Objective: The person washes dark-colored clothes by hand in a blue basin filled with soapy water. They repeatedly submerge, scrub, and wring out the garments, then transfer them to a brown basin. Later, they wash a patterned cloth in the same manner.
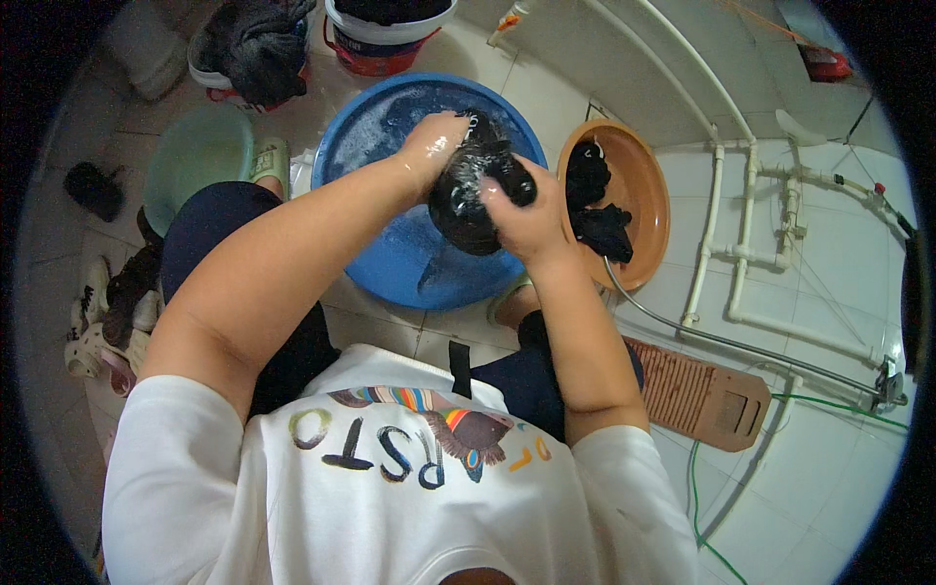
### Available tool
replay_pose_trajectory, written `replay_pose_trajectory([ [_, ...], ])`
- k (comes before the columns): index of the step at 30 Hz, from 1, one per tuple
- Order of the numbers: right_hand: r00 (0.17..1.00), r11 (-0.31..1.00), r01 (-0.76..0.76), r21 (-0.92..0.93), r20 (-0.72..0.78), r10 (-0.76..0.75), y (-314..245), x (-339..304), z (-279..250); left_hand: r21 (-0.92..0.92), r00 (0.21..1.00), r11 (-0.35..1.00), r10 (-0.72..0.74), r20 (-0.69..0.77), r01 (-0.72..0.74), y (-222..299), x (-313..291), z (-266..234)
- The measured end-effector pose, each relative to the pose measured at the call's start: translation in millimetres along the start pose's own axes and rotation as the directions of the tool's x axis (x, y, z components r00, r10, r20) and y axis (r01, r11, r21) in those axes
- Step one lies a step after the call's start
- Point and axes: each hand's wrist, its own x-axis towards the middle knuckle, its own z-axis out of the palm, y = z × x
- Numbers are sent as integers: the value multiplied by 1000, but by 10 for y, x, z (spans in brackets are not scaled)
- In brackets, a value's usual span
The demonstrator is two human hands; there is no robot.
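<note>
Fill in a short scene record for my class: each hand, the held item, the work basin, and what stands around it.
Left hand: gripping wet black cloth
Right hand: gripping the same cloth, nearer the person
Held item: bunched, glistening, above the blue basin
Basin contents: water, white suds
Right side: orange basin with dark cloths; brown washboard
Left side: pale green basin; shoes
Far side: buckets holding dark fabric

We see wet, glossy black cloth (460,219) over a smooth plastic blue tub (390,261) and, to its right, a smooth orange plastic basin (645,207). Further right, we find smooth plastic pipes (750,190), glossy tiles (848,244), a shiny metal hose (673,324) and a ridged washboard (692,393).
</note>
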Motion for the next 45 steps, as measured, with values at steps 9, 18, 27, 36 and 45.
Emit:
replay_pose_trajectory([
  [9,966,982,-189,-16,175,189,170,18,-155,717,940,670,336,-60,-194,-70,95,-65],
  [18,518,446,-700,558,-33,855,1437,4,-561,742,993,661,112,43,-107,-249,114,-197],
  [27,774,507,-510,-695,-115,622,2336,-341,-170,570,988,812,152,-4,-123,1,14,-137],
  [36,498,463,-344,-817,260,827,3754,-1147,747,559,998,829,-48,49,13,144,-61,-120],
  [45,484,447,-162,-879,324,813,3163,-617,480,596,1000,803,-19,22,2,181,-91,-162],
])
